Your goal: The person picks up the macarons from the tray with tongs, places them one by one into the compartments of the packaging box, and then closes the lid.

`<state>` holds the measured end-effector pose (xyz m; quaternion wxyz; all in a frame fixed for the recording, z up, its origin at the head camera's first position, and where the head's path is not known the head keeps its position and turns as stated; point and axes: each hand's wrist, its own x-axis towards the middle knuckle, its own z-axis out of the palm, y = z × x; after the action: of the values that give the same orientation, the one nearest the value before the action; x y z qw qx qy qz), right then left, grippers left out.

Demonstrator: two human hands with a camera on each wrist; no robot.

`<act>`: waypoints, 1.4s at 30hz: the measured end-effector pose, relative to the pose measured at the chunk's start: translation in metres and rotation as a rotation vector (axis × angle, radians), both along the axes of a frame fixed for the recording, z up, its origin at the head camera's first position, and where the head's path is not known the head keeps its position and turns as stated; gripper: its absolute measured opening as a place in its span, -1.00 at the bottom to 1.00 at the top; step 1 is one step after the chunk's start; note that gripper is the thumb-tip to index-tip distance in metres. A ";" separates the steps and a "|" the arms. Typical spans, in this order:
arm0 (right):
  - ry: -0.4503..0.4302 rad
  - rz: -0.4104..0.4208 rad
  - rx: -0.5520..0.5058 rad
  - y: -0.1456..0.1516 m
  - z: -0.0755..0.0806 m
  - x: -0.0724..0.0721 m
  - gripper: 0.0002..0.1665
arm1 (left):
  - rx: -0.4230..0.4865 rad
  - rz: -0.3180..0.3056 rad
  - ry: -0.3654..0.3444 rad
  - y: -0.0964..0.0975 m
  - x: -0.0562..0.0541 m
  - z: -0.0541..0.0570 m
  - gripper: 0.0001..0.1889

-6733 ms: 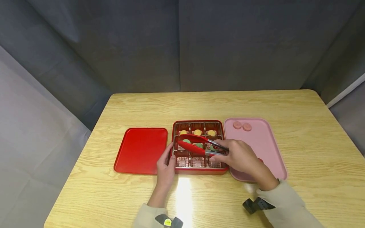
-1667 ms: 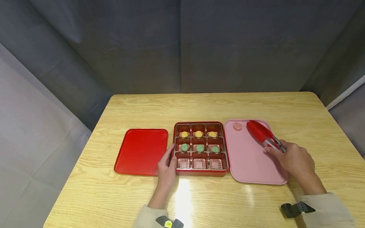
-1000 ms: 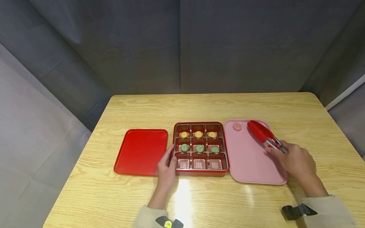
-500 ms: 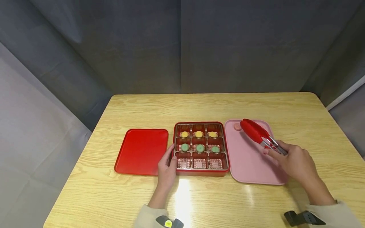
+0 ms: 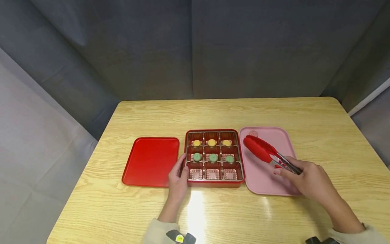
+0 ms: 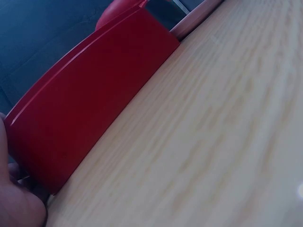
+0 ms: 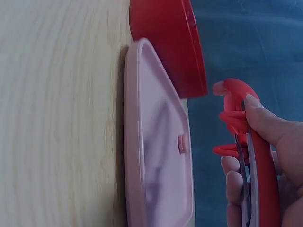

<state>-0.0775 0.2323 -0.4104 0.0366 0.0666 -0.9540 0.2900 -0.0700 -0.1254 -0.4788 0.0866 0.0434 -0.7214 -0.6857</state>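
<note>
Tongs (image 5: 259, 149), head view, hang above the pink tray (image 5: 259, 188), gripped by the right hand (image 5: 309, 178); the left hand (image 5: 178, 183), relaxed, touches the box (image 5: 213, 185). Left wrist shows the box wall; right wrist, an apparent mid-transfer, calling next for clearance over the rim

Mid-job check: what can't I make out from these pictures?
Whatever the tongs may grip: head view, hidden by their red tips.
Inside of the red box: left wrist view, hidden by its wall.
Most of the left hand: left wrist view, cut off by the edge.
Yellow label markings: head view, too small.
</note>
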 end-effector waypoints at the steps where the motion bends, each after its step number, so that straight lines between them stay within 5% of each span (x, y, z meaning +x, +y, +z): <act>1: -0.001 0.004 -0.002 -0.002 0.001 0.002 -0.23 | 0.000 -0.001 -0.001 0.001 0.001 0.004 -0.50; 12: -0.163 0.105 -0.043 -0.015 0.002 0.018 -0.22 | -0.005 0.001 0.004 0.002 0.004 0.010 -0.50; 20: -0.178 0.180 -0.083 -0.014 -0.006 0.024 -0.26 | 0.005 0.007 -0.003 0.002 0.004 0.013 -0.50; 42: -0.187 0.180 -0.095 -0.014 -0.009 0.023 -0.27 | 0.009 0.008 -0.015 0.002 0.003 0.012 -0.50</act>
<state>-0.0543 0.2188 -0.4196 -0.0757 0.1229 -0.9286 0.3418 -0.0670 -0.1230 -0.4671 0.0840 0.0519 -0.7189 -0.6880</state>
